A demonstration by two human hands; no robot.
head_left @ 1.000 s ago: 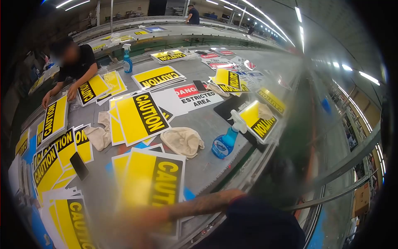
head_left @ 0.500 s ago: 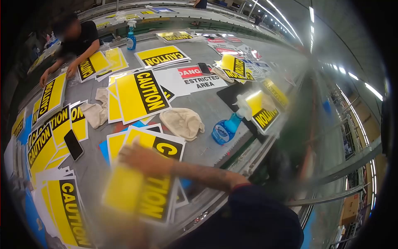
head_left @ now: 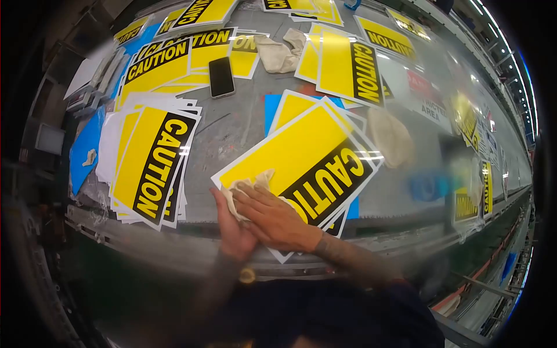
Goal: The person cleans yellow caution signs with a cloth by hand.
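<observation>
A yellow caution sign (head_left: 290, 145) lies tilted on top of a loose stack near the table's front edge. My right hand (head_left: 275, 217) presses a cream cloth (head_left: 264, 177) against the sign's lower-left part, its fingers laid over the cloth. My left hand (head_left: 235, 233) is at the same corner, thumb up beside the cloth. The right hand covers its other fingers, so whether it grips the sign or the cloth is hidden. Another fanned stack of caution signs (head_left: 142, 156) lies to the left.
A black phone (head_left: 221, 76) lies beyond the stacks. Two more cloths, one crumpled (head_left: 278, 53) and one blurred (head_left: 390, 136), rest on the table. A blurred blue spray bottle (head_left: 430, 185) stands at the right. More caution signs (head_left: 351, 61) cover the far side.
My view has swung down towards the front stack. My right hand has come back from the sign's far side to the near corner, where it presses the cloth beside my left hand.
</observation>
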